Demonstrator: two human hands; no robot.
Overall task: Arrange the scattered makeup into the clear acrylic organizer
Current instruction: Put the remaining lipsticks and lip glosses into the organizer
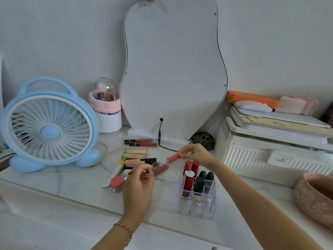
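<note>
The clear acrylic organizer (207, 208) stands on the white marble top and holds several red and black lipsticks (188, 179) upright in its back cells. My right hand (195, 153) pinches a pink lip gloss tube (173, 157) just above and behind the organizer. My left hand (138, 184) hovers over the scattered pile, fingers curled round a thin red item (144, 178). Beside it lie a brownish lip gloss (160, 169), gold and black lipstick cases (136, 156), a white tube (118, 169) and a small pink-lidded jar (116, 183). Two more glosses (141, 142) lie near the mirror.
A blue desk fan (48, 123) stands at the left, a wavy mirror (173, 69) with a black cable (159, 136) leans on the wall. A white drawer unit (270, 152) with stacked things is right, a pink bowl (313, 195) at the right edge.
</note>
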